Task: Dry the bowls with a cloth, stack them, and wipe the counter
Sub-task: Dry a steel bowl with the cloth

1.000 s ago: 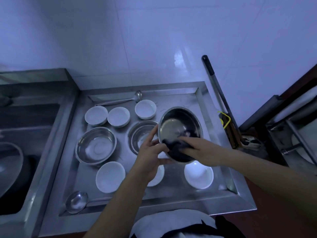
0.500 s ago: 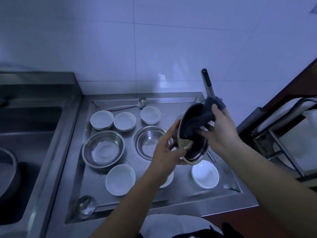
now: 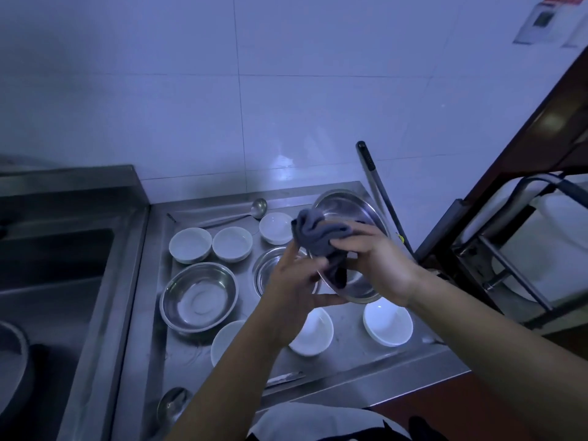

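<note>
A round steel bowl (image 3: pixel 348 218) is held tilted above the bench (image 3: pixel 356 361), its open side facing toward the person and slightly left, its rim running from about 12 o'clock by the wall down to 6 o'clock near the wrists. The left hand (image 3: pixel 294 281) grips the lower rim, thumb along the edge and fingers (image 3: pixel 288 256) reaching up the side. The right hand (image 3: pixel 378 262) is clenched around a bunched grey cloth (image 3: pixel 318 233), soft and wrinkled, pressed into the bowl's shiny interior; a darker tail of it hangs toward the bottom rim. Below, on the brushed steel bench, a second steel bowl (image 3: pixel 199 296) sits upright at 9 o'clock of the hands, wide and shallow with a flat reflective base, and a third steel bowl (image 3: pixel 270 265) is partly hidden behind the left hand. Three small white bowls (image 3: pixel 190 245) line up at 10 o'clock, glossy and smooth, and three more lie near the front edge at 5 to 7 o'clock. A long-handled ladle (image 3: pixel 259 206) lies along the back, its cup pointing right.
</note>
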